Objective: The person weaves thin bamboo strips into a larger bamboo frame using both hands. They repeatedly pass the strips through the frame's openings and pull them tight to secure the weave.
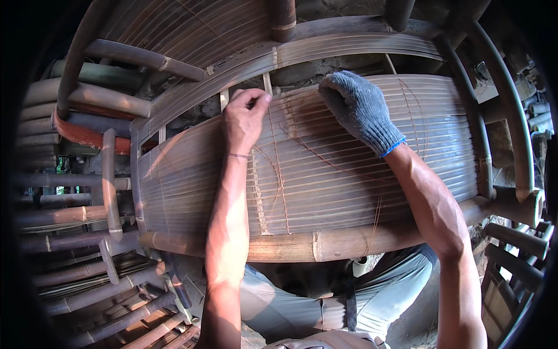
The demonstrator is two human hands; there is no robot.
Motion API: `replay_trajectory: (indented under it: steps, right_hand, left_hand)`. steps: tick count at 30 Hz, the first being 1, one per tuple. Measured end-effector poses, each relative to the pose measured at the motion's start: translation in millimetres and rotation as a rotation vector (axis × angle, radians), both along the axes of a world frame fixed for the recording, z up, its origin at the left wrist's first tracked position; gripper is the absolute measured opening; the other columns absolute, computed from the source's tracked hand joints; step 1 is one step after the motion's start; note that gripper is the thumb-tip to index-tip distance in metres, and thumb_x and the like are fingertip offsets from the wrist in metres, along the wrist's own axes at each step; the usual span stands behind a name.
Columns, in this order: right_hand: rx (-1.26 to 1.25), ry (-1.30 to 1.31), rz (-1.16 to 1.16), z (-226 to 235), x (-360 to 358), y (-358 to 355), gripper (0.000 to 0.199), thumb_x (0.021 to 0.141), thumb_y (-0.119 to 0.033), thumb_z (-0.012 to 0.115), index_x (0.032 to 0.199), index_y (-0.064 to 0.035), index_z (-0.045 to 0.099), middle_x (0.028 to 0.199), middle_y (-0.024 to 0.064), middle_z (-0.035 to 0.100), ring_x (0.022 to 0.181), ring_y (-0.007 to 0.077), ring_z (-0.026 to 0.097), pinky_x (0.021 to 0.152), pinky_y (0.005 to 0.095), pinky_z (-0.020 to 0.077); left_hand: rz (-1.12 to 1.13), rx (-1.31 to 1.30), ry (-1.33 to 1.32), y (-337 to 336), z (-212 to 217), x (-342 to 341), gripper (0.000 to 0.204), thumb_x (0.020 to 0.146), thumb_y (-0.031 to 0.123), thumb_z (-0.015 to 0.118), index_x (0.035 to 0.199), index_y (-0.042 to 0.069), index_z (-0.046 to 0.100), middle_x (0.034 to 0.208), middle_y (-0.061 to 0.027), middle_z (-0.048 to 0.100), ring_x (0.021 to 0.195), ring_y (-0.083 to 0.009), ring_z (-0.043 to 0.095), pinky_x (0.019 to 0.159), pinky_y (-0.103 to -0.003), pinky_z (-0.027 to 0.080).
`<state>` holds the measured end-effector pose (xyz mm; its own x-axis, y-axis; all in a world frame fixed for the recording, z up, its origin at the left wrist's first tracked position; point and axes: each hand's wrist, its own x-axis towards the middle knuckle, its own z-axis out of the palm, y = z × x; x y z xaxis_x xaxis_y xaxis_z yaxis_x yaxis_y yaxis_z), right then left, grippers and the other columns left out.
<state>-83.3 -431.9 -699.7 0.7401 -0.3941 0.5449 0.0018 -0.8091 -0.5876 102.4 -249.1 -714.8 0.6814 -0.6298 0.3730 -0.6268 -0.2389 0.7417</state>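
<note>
My bare left hand (pixel 244 119) is closed in a pinch above the far edge of a bamboo slat seat (pixel 209 168). A thin brown cord (pixel 278 160) runs across the slats up to those fingertips; whether they grip it is unclear. To the right, my right hand (pixel 357 110) wears a grey knitted glove with a blue cuff. Its fingers are curled closed at the same edge, and anything inside them is hidden. Another loose reddish-brown cord (pixel 325 160) trails over the slats toward the lower right.
A thick bamboo pole (pixel 343 243) forms the near edge, by my legs (pixel 273 302). Beyond the slats lie a gap with pale crosspieces (pixel 267 83) and a slatted back (pixel 157 29). Bamboo armrest poles (pixel 508 110) rise at the right; more bamboo frames (pixel 75 241) stack at left.
</note>
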Motion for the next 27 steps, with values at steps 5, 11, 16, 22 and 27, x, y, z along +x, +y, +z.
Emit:
replay_trajectory:
  steps: [5,11,16,22,27]
  right_hand:
    - [-0.041,0.025,-0.048,-1,5,1,0.012,0.091,-0.019,0.066,0.101,-0.0128,0.069,0.091,0.0099,0.068,0.082,0.0315,0.068,0.07,0.0411,0.0555]
    - [-0.11,0.218,-0.136,4,53,58,0.022,0.088,-0.028,0.066,0.106,-0.017,0.072,0.091,0.0112,0.069,0.085,0.0326,0.069,0.073,0.0435,0.0559]
    - [-0.103,0.343,0.016,13,73,44,0.022,0.089,-0.034,0.066,0.102,-0.0179,0.074,0.094,0.0105,0.072,0.089,0.0332,0.069,0.077,0.0443,0.0558]
    - [-0.131,0.449,-0.002,16,84,50,0.026,0.084,-0.031,0.071,0.106,-0.0167,0.073,0.093,0.0104,0.072,0.089,0.0323,0.069,0.077,0.0437,0.056]
    - [-0.131,0.321,-0.101,3,86,53,0.022,0.081,-0.031,0.072,0.09,-0.0106,0.068,0.082,0.0127,0.069,0.08,0.0338,0.069,0.069,0.0453,0.0557]
  left_hand:
    - [-0.012,0.024,0.345,0,14,6,0.025,0.093,0.026,0.072,0.104,0.003,0.075,0.083,-0.0024,0.071,0.061,-0.009,0.056,0.058,-0.025,0.048]
    - [-0.08,-0.014,0.228,-2,13,6,0.019,0.094,0.018,0.07,0.107,0.006,0.076,0.091,-0.005,0.075,0.07,-0.0077,0.061,0.064,-0.023,0.05]
    - [-0.119,-0.072,0.116,-3,5,9,0.019,0.094,0.015,0.07,0.108,0.004,0.075,0.091,-0.0047,0.075,0.079,-0.0072,0.063,0.072,-0.023,0.051]
    - [-0.165,-0.089,0.135,-1,-2,19,0.021,0.095,0.011,0.069,0.113,0.002,0.073,0.091,-0.0029,0.072,0.076,-0.0072,0.062,0.068,-0.022,0.051]
    - [-0.16,-0.042,0.397,2,18,14,0.024,0.096,0.008,0.061,0.119,0.005,0.068,0.087,0.0009,0.067,0.071,-0.0041,0.056,0.063,-0.02,0.048]
